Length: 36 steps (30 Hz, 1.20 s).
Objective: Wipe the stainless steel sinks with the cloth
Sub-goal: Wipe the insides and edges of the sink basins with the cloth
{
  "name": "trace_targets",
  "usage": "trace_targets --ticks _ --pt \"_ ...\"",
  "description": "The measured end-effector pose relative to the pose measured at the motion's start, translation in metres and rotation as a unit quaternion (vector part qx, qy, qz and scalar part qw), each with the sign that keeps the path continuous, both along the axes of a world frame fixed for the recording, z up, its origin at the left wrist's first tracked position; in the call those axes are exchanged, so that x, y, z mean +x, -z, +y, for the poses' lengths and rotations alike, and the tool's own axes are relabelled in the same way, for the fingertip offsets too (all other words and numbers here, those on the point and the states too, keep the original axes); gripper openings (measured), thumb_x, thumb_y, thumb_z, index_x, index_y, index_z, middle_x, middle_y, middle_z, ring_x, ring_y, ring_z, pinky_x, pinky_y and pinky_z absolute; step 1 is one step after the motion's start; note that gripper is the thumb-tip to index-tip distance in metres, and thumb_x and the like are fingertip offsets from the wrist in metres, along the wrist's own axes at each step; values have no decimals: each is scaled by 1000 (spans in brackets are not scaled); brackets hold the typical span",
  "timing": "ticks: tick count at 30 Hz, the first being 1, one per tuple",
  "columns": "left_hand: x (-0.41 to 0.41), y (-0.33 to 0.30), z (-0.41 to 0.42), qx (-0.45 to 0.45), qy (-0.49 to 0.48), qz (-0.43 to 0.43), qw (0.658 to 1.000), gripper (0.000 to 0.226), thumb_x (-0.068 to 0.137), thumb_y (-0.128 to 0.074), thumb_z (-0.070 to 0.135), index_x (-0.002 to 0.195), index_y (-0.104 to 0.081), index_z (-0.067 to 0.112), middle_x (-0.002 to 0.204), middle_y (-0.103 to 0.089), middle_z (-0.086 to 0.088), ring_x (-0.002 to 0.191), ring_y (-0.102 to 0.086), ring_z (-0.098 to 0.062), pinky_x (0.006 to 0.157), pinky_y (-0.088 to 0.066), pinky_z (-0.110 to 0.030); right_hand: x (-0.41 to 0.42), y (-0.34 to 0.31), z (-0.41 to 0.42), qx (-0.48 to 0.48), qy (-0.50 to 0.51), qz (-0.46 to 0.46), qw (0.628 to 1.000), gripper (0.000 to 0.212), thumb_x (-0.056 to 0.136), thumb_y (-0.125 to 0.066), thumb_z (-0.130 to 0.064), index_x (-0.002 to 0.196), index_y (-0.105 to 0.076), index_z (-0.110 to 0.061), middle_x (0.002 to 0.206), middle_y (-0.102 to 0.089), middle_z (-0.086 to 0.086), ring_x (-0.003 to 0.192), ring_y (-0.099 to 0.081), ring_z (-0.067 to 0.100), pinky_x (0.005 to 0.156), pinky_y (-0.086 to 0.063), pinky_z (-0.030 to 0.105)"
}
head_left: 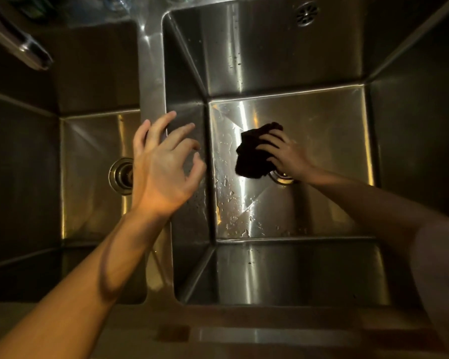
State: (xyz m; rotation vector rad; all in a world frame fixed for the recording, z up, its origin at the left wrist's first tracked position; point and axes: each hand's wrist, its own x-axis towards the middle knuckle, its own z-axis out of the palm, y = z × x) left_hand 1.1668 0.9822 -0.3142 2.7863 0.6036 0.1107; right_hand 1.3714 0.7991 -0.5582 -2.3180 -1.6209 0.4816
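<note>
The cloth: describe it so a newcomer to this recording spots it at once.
Look into the right sink, the larger basin, down to its wet floor. Beside the drain there, the right hand presses a crumpled cloth. It is the only dark, soft thing among shiny steel.

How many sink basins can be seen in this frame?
2. The left basin lies under the empty left hand; the right basin holds the right hand pressing the dark cloth on its floor.

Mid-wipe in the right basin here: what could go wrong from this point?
The bunched dark cloth under the right hand sits right beside the round metal drain, so it may snag there. Water droplets left of it could get missed. The open left hand hovering at the steel divider gives no bracing.
</note>
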Motion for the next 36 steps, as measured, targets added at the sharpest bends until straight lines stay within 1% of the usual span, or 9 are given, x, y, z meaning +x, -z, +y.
trace_targets --ticks 3,8,11,14,18,21,25,30,36 --pt "1 0 0 -2 -5 3 1000 25 87 -50 26 92 -71 13 127 -61 0 138 -33 -20 115 -12 -42 20 2 11 6 106 12 994 43 84 -62 -14 126 -59 -15 139 -50 9 131 -37 38 107 -35 48" --pt "1 -1 0 -2 -7 1 1000 24 86 -52 24 91 -72 12 126 -62 0 137 -34 -21 115 -13 -44 20 -1 77 -14 226 36 973 43 89 -56 -21 132 -53 -19 145 -42 4 137 -29 30 114 -25 35" --pt "1 -1 0 -6 -6 -3 1000 24 87 -51 24 90 -72 11 125 -63 0 138 -33 -20 115 -12 -43 -3 -2 108 -17 187 35 982 45 89 -55 -22 134 -52 -20 146 -41 3 137 -29 28 115 -21 30" --pt "1 0 0 -3 -6 -3 1000 24 87 -52 23 89 -72 11 125 -63 -1 137 -34 -21 115 -12 -42 -33 0 110 -5 76 32 997 46 86 -58 -20 132 -54 -19 144 -44 3 135 -32 30 114 -22 33" --pt "0 1 0 0 -4 -5 1000 23 87 -53 22 88 -72 11 124 -64 -1 137 -35 -21 115 -11 -41 -53 1 57 17 -71 46 996 44 84 -63 -14 127 -59 -18 141 -50 4 134 -38 32 112 -28 38" --pt "0 3 2 2 -2 -4 1000 23 88 -52 24 87 -72 13 124 -64 0 137 -33 -19 116 -11 -42 -40 7 12 48 -138 46 988 42 79 -70 -9 120 -65 -16 134 -57 8 127 -48 35 104 -39 45" --pt "-1 5 2 2 -3 -6 1000 26 88 -48 27 85 -71 14 123 -64 2 137 -34 -19 116 -12 -42 4 18 -2 40 -60 51 996 39 82 -67 -9 121 -64 -13 133 -56 12 125 -46 41 107 -38 48" --pt "0 4 2 1 -5 -8 1000 27 89 -49 27 87 -72 13 124 -63 1 138 -33 -18 117 -10 -41 21 12 71 21 103 80 991 39 84 -63 -17 124 -62 -18 138 -52 6 131 -37 35 108 -34 43" --pt "0 3 1 -1 -10 -1 1000 26 89 -50 26 89 -72 12 123 -64 2 138 -31 -17 116 -8 -39 1 6 141 -7 68 66 995 47 85 -60 -17 132 -55 -23 146 -43 -2 137 -29 25 110 -29 31"
